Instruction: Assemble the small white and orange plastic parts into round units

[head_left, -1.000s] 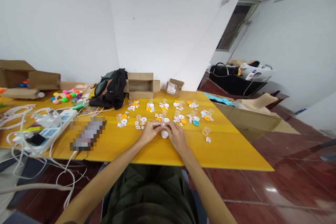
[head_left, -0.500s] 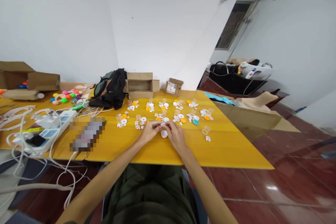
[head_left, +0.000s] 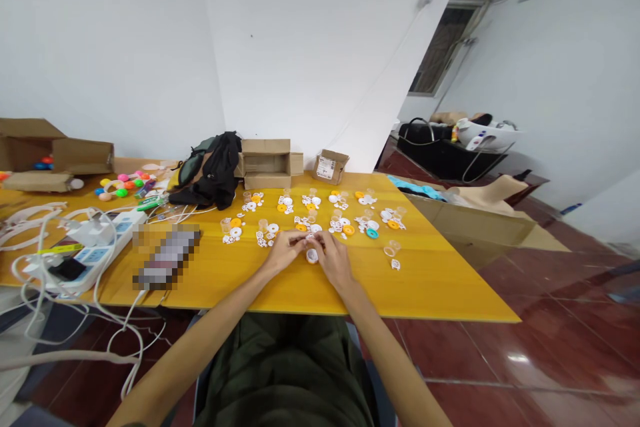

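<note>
Though beside the fingers [head_left: 324, 241], a white cup [head_left: 313, 256], contents unclear.

The white cup [head_left: 313, 256] looked like smooth plastic, as did the round discs [head_left: 372, 234]; the little tubs [head_left: 395, 245] were see-through plastic. The table [head_left: 425, 290] had a smooth yellow top with a faint sheen. The open box [head_left: 266, 146] was matt cardboard (a paper label [head_left: 326, 169] showed on the smaller box [head_left: 341, 162]), and the bag [head_left: 220, 170] was dull black cloth. The wall [head_left: 300, 47] was smooth and matt, the floor [head_left: 475, 353] glossy tile.
</note>
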A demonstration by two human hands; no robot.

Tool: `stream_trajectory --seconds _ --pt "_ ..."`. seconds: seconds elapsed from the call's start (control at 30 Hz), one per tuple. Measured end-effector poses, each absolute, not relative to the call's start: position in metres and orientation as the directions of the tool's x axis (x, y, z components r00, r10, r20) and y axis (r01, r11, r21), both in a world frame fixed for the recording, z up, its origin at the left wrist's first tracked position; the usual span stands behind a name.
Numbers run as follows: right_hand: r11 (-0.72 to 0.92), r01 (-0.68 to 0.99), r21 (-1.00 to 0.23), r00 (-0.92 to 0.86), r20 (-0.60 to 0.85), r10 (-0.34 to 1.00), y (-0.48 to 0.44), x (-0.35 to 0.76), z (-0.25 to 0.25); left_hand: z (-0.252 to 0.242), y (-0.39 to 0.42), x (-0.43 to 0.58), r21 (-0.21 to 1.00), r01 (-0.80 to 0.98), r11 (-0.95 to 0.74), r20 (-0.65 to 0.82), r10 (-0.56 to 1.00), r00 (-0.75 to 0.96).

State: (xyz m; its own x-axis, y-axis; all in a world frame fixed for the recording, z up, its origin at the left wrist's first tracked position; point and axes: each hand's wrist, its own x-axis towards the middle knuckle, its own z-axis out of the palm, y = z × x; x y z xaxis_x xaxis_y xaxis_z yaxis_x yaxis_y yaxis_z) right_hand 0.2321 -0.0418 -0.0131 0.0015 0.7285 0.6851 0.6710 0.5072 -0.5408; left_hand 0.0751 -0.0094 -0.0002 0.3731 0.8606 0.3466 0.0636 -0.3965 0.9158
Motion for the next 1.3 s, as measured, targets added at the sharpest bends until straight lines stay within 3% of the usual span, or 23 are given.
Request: stream_trajectory --seconds 1.3 --pt "0.514 0.367 -0.775 0.075 0.575 0.815 -0.046 0.226 0.007 -0.002 -0.008 0.075 0.946 0.000 -0.325 0.302 0.879 0.370"
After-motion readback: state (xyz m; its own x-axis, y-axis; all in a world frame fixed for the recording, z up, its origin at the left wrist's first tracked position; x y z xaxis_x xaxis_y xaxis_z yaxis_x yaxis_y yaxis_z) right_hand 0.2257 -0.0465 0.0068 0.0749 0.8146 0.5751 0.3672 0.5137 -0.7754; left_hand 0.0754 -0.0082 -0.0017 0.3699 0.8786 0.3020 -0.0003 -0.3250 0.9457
